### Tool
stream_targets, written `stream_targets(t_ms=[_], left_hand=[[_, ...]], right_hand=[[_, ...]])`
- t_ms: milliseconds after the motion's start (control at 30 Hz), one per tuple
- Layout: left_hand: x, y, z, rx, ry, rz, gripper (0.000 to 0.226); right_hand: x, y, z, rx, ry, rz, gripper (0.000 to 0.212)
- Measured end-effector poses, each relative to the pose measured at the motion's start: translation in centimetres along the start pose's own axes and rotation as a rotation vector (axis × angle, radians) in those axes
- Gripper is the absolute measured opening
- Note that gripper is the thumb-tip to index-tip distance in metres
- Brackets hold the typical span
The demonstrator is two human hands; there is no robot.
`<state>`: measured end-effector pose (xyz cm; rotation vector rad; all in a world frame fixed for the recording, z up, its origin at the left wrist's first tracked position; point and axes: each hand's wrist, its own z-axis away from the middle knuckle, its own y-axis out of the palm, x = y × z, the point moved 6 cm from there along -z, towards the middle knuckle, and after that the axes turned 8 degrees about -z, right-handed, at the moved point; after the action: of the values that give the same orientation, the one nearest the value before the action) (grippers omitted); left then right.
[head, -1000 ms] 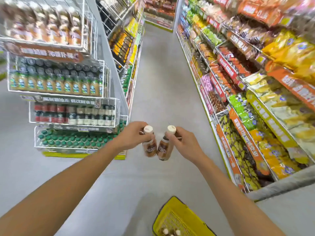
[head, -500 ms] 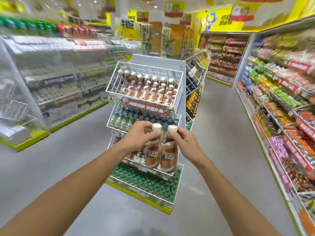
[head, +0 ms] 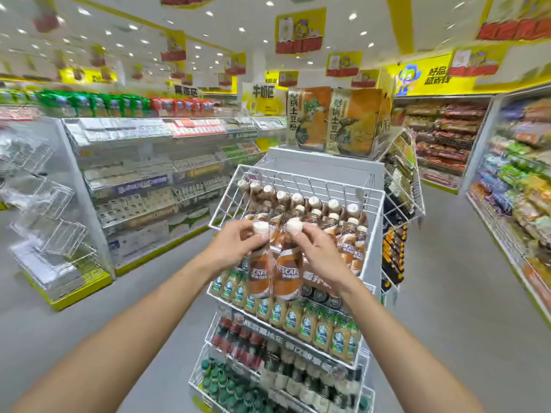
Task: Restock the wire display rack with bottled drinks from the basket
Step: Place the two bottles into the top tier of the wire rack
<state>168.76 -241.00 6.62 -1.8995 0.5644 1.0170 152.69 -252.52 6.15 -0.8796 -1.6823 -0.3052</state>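
Both hands have risen since earlier, left hand (head: 235, 245) and right hand (head: 317, 251) each pinching a cream-capped NESCAFE-labelled bottle, left bottle (head: 258, 277) and right bottle (head: 287, 275) touching upright, before the rack (head: 369, 263)'s top basket at 12 o'clock.
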Motion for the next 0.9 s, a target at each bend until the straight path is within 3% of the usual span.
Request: stream_targets(t_ms=[200, 300, 433, 567, 667, 800, 900], left_hand=[[4.7, -1.9, -9.5, -0.049, -0.019, 0.044, 0.032], [7.2, -2.9, -14.5, -0.057, -0.030, 0.061, 0.028], [9.7, -3.5, -21.2, 0.039, 0.004, 0.070, 0.031], [12.6, -3.0, -27.0, 0.173, 0.056, 0.128, 0.032], [14.6, -2.0, -29.7, 0.250, 0.075, 0.115, 0.027], [16.2, -0.3, -31.4, 0.336, 0.083, 0.089, 0.029], [17.0, 0.8, -32.2, 0.330, 0.063, 0.068, 0.020]], right_hand=[[-3.0, 0.9, -8.8, -0.027, 0.044, -0.006, 0.030], [-4.4, 1.4, -13.3, -0.077, 0.028, 0.029, 0.044], [-6.2, 2.0, -18.6, -0.140, 0.058, 0.125, 0.039], [-10.4, 2.3, -22.6, -0.248, 0.143, 0.175, 0.090], [-16.4, 1.3, -24.6, -0.292, 0.213, 0.212, 0.097], [-17.3, 1.0, -24.3, -0.403, 0.272, 0.233, 0.093], [-12.8, 2.1, -23.5, -0.492, 0.284, 0.279, 0.061]])
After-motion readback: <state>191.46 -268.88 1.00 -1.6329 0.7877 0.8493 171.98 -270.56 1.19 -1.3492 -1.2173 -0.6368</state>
